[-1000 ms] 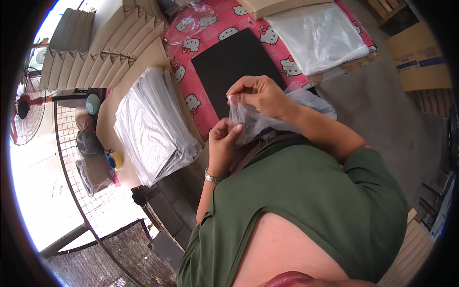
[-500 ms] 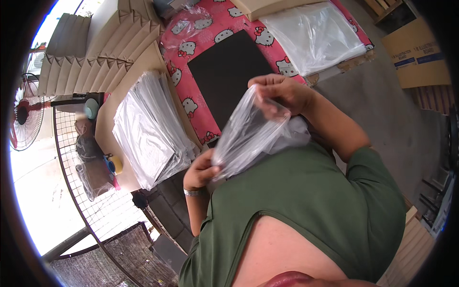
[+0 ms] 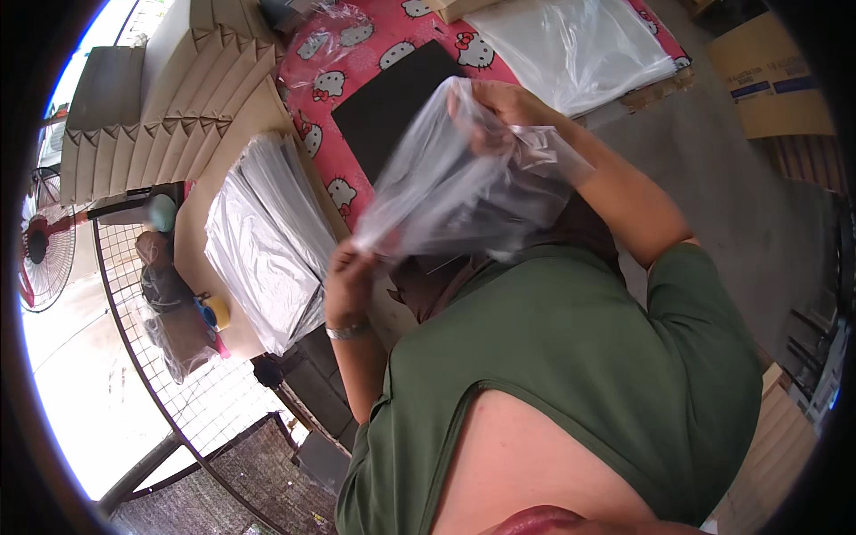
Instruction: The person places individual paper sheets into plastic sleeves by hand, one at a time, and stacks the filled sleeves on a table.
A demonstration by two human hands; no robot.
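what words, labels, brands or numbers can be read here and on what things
Brown box: dark printing and blue bars; I won't copy the wording.
Pink tablecloth: cartoon cat pictures; no lettering I can make out.
Clear bag, black sheet: no print I can make out.

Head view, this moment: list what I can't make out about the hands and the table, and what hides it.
1. Head view: fingers of the right hand, blurred and veiled by the clear plastic; how they close is unclear.
2. Head view: exact fingertip placement of the left hand, blurred.
3. Head view: lower part of the black sheet, behind the clear plastic.
4. Head view: most of the cardboard box, cut off by the top edge.
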